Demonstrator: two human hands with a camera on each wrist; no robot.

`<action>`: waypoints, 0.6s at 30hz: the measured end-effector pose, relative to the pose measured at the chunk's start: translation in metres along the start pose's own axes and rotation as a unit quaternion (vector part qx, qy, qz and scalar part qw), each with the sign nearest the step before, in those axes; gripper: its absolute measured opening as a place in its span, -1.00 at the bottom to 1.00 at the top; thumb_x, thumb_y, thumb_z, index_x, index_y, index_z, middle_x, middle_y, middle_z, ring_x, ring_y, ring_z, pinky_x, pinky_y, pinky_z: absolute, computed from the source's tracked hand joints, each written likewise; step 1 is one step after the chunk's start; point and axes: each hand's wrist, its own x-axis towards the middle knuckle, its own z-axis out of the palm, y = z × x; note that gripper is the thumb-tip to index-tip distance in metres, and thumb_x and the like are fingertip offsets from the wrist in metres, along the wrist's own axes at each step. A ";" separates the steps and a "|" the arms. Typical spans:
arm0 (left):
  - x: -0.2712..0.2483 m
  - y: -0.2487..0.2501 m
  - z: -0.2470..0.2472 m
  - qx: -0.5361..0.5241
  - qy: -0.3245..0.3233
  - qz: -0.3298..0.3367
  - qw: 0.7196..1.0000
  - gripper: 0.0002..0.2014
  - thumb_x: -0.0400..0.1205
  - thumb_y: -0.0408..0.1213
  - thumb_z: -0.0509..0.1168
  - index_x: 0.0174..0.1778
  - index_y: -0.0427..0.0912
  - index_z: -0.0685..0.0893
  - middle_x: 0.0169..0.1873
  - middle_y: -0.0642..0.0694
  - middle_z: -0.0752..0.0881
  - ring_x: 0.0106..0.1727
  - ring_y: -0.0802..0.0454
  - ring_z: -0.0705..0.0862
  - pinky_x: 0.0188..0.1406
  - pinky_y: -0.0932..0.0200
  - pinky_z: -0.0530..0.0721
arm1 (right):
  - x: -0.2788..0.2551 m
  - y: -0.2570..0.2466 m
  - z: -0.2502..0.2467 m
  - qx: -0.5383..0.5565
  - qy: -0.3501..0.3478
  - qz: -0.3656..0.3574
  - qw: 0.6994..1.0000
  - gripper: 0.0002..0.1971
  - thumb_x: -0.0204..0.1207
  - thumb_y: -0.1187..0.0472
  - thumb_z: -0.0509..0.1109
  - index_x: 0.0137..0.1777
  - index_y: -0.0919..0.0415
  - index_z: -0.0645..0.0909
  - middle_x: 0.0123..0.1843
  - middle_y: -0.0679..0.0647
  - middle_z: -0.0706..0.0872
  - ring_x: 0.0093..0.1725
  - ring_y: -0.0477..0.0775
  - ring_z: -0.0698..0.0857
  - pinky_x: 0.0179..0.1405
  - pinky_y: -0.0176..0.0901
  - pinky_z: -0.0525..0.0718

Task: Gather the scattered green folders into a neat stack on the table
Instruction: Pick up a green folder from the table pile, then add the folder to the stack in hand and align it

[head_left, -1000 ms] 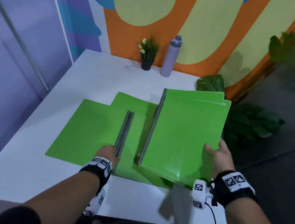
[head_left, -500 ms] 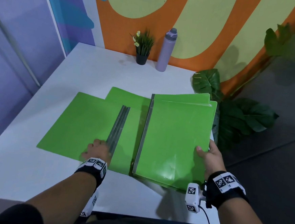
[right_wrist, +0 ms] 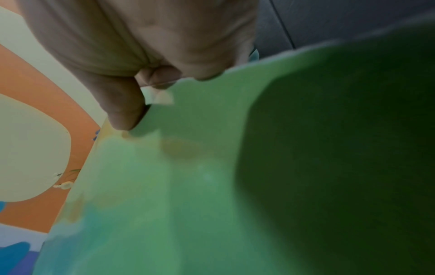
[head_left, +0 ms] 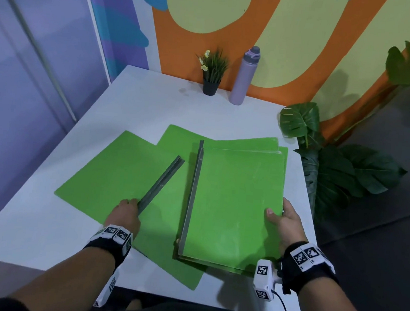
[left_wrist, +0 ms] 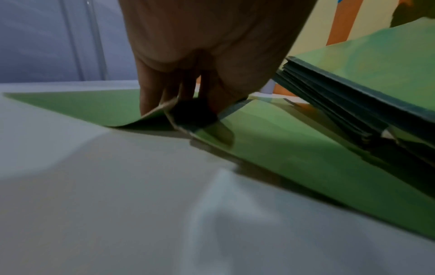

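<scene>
Pinching folders, both hands: left [head_left: 125,215] one spine [head_left: 160,184], right [head_left: 284,225] (seemingly) stack [head_left: 234,206].

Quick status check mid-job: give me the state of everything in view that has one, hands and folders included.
Left hand: pinches the near end of the loose folder's spine, lifting that corner.
Right hand: grips the stack's right edge, thumb on top.
Folder stack: gathered, edges not yet flush.
Loose folder: closed, skewed, left of the stack.
Bottom folder: flat on the table, partly under the others.
Purple bottle: upright, capped.
Potted plant: upright.
</scene>
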 end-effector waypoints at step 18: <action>-0.040 0.004 -0.133 -0.669 0.050 0.078 0.737 -0.65 0.73 -0.49 0.07 0.21 -0.06 0.68 -0.21 0.03 0.87 -0.23 0.12 0.81 -0.28 0.22 0.76 | -0.024 -0.070 0.076 0.128 -0.061 -0.003 0.990 -0.49 0.66 0.26 0.24 0.60 0.18 0.28 0.63 0.35 0.31 0.58 0.42 0.34 0.43 0.39 0.37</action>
